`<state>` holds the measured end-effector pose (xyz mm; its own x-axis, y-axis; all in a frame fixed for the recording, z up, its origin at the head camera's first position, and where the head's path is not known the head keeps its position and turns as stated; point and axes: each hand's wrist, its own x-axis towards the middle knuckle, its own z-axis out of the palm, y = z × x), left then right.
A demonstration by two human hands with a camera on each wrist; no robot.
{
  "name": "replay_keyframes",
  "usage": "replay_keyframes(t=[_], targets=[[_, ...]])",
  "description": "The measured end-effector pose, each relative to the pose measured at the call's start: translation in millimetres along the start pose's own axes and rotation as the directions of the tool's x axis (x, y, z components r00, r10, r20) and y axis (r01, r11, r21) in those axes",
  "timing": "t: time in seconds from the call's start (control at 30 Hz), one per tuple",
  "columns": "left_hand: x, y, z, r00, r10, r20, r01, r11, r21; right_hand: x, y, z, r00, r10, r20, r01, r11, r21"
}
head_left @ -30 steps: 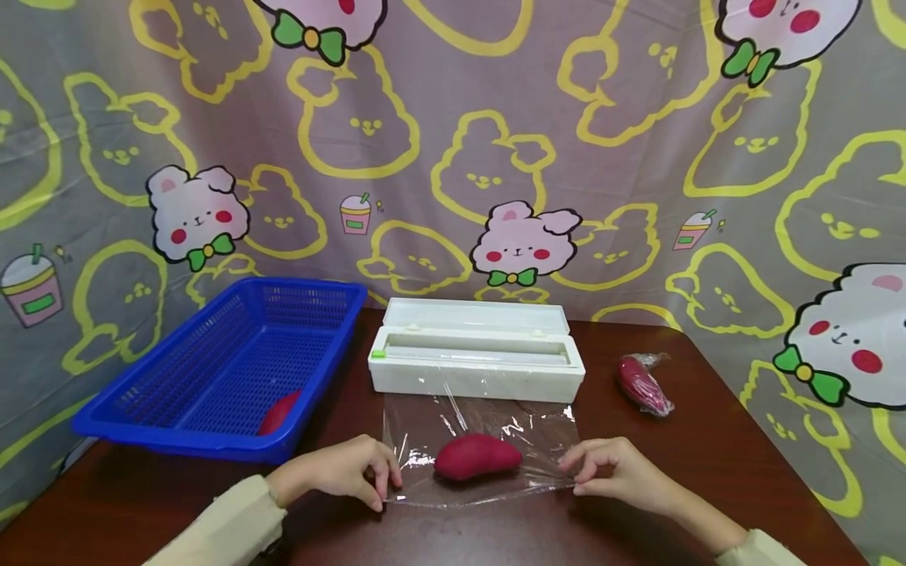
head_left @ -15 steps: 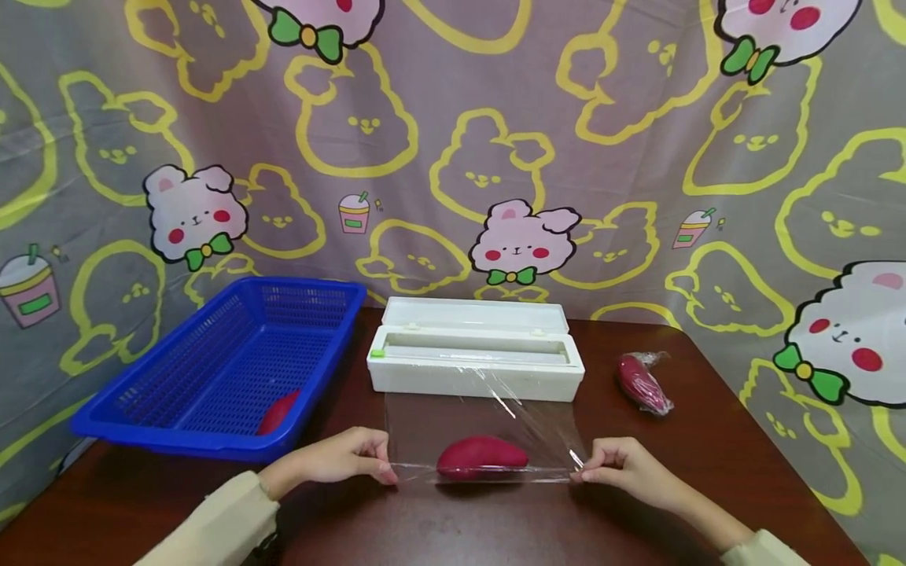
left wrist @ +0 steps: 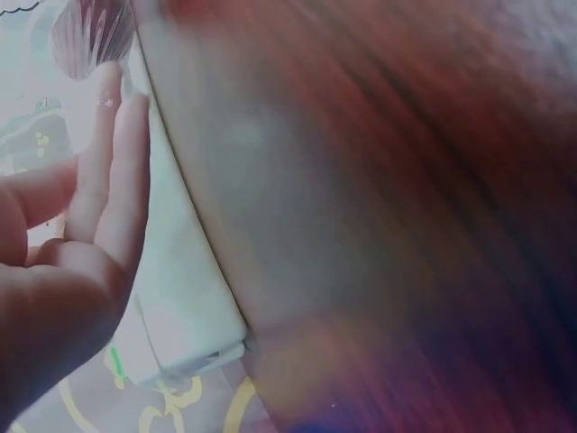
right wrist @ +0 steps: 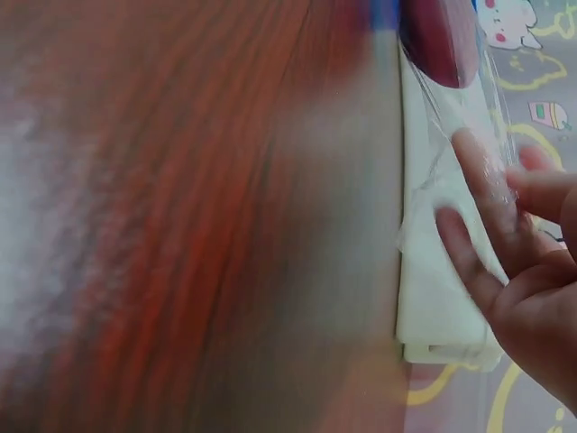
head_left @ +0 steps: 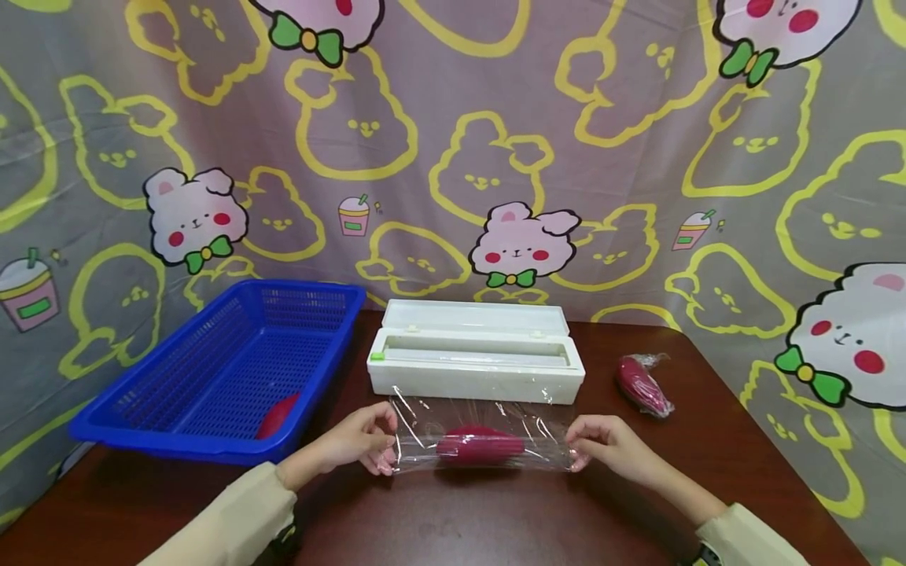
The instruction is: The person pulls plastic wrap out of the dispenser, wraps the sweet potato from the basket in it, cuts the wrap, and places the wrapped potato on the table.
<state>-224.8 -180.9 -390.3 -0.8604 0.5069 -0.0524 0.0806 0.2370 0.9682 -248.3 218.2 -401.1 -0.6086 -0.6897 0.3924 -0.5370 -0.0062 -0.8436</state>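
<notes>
A dark red sweet potato [head_left: 480,448] lies within a fold of clear plastic wrap [head_left: 418,452], whose sheet leads back to the white wrap dispenser box [head_left: 474,381]. My left hand [head_left: 362,439] pinches the left edge of the wrap, and my right hand [head_left: 610,445] pinches the right edge. The film stretches between them across the front of the sweet potato. From the right wrist, the wrap runs over the fingers [right wrist: 487,194] toward the sweet potato [right wrist: 444,41]. The left wrist view has the fingers [left wrist: 126,171] beside the box, the film barely visible there.
At the left stands a blue plastic basket [head_left: 233,446] with another red sweet potato [head_left: 278,415] in it. A wrapped sweet potato [head_left: 644,385] lies on the brown table [head_left: 453,527] to the right. The dispenser's lid [head_left: 474,317] is raised. A patterned curtain [head_left: 425,118] hangs behind.
Both hands have lifted the front edge of the wrap off the table and carried it back over the sweet potato, which has rolled slightly and is now within the film.
</notes>
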Motion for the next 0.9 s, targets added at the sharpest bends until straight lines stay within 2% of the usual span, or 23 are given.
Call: replay_keyframes(t=[0.1,0.17,0.3,0.4,0.5,0.57,0.6,0.67,0.73,0.8,0.83,0.87,0.9], targets=[[2.4,0.4,0.6,0.999,0.051,0.012,-0.052,0.998,0.043,3.8,4,1,0.998,-0.063,0.029,0.065,0.994,-0.089],[3.2,0.6,0.7,0.997,0.071,0.007,-0.071,0.995,0.068,5.7,6,1,0.996,-0.070,0.047,0.076,0.986,-0.148],[4.8,-0.1,1.3,0.997,0.079,-0.025,-0.076,0.991,0.110,8.8,6,2,0.997,-0.027,0.076,0.045,0.967,-0.252],[7.1,-0.6,2.7,0.995,0.098,-0.026,-0.092,0.982,0.162,13.0,3,2,0.997,0.017,0.069,0.008,0.940,-0.342],[9.9,0.2,5.6,0.990,0.138,-0.029,-0.123,0.947,0.298,18.6,1,2,0.995,0.088,0.049,-0.060,0.909,-0.412],[11.5,1.6,8.4,0.983,0.181,-0.032,-0.150,0.893,0.424,21.7,0,3,0.991,0.130,0.042,-0.095,0.879,-0.467],[12.5,1.9,10.2,0.979,0.203,-0.033,-0.160,0.854,0.496,23.1,0,4,0.989,0.145,0.043,-0.105,0.864,-0.493],[14.6,1.9,14.3,0.970,0.242,-0.029,-0.169,0.754,0.634,25.3,2,6,0.989,0.138,0.052,-0.086,0.827,-0.555],[17.0,1.4,18.9,0.958,0.287,-0.018,-0.177,0.639,0.748,27.2,4,9,0.994,0.086,0.061,-0.029,0.780,-0.625],[19.5,0.1,23.3,0.946,0.322,-0.026,-0.154,0.521,0.840,28.5,7,12,0.999,0.016,0.052,0.023,0.736,-0.677],[20.1,-0.2,25.2,0.943,0.332,-0.038,-0.133,0.478,0.868,29.0,9,13,0.999,-0.024,0.041,0.046,0.718,-0.694],[20.5,-0.2,26.7,0.939,0.338,-0.056,-0.109,0.448,0.887,29.4,10,13,0.998,-0.055,0.031,0.061,0.710,-0.702],[20.6,0.5,28.0,0.936,0.344,-0.079,-0.085,0.436,0.896,29.7,11,14,0.996,-0.085,0.020,0.074,0.701,-0.710]])
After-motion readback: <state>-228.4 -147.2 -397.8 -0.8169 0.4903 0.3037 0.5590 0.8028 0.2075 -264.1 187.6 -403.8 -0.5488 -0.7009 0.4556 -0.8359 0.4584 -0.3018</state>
